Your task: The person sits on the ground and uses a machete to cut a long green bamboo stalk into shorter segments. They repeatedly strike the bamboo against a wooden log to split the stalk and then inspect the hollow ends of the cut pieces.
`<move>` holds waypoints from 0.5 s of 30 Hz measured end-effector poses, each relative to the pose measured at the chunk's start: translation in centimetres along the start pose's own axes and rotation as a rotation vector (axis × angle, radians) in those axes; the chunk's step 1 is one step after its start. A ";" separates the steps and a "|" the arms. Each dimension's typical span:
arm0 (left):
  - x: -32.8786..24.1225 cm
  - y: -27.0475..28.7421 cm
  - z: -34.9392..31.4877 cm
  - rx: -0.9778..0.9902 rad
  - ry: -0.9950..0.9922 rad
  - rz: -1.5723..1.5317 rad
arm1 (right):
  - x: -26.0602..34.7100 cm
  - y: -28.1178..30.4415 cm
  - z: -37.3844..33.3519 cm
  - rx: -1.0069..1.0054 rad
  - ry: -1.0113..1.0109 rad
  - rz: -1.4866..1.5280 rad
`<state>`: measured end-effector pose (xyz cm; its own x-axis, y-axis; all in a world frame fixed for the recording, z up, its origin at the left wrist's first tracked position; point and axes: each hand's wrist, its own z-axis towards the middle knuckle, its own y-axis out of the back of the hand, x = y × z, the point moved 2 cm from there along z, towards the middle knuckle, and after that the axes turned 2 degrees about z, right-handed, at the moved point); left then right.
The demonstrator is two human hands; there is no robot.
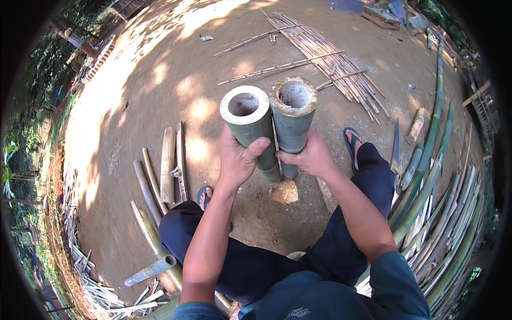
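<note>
Two thick green bamboo tubes stand side by side in front of me, their hollow ends facing up. Around the left bamboo tube (246, 129), which has a pale, cleanly cut rim, my left hand (238, 158) is wrapped with the thumb across its front. My right hand (311, 156) grips the right bamboo tube (293, 125), whose rim is rougher and brownish. The tubes touch or nearly touch along their sides, and their rims are at about the same height. Below their lower ends lies a tan, flat patch or stone (284, 191) on the ground.
Thin bamboo poles (325, 58) lie piled at the far side. Left of me are several cut bamboo lengths (167, 165) and a short tube (150, 270). A saw (396, 144), long green poles (426, 176) and split strips (453, 218) lie to the right.
</note>
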<state>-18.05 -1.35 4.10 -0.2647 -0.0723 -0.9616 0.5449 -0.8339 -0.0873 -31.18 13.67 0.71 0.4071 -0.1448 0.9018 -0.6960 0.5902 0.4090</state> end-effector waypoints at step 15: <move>-0.4 0.0 -0.2 0.059 0.036 -0.009 | -0.6 -0.1 -0.2 0.048 -0.003 0.060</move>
<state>-17.85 -1.20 4.44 -0.2399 -0.0452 -0.9698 0.4944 -0.8654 -0.0819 -31.21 13.89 0.05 0.3624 -0.1129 0.9252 -0.7464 0.5594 0.3606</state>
